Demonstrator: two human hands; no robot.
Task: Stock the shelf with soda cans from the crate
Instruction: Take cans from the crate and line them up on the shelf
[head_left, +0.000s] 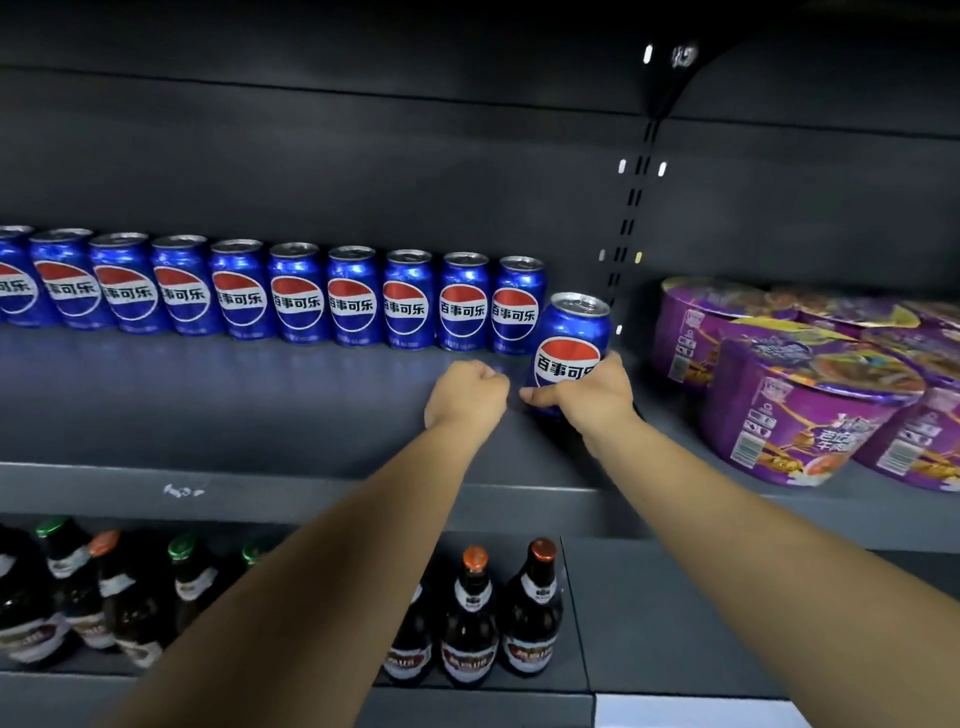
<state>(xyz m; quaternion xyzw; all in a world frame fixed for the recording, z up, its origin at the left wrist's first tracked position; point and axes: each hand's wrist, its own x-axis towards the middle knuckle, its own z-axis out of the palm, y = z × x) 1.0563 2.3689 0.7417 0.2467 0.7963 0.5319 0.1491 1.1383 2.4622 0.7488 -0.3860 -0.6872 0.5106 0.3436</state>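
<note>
A blue soda can (571, 338) stands upright on the dark grey shelf (260, 405), in front of the right end of a row of several matching blue cans (296, 296) lined along the back. My right hand (587, 395) grips the lower part of this can from the front. My left hand (467, 395) is just to its left, fingers curled into a fist, holding nothing and apart from the can. The crate is out of view.
Purple instant noodle bowls (800, 410) fill the shelf to the right, past a slotted upright (631, 208). Dark glass bottles (530, 613) stand on the shelf below. Bare shelf surface lies in front of the can row.
</note>
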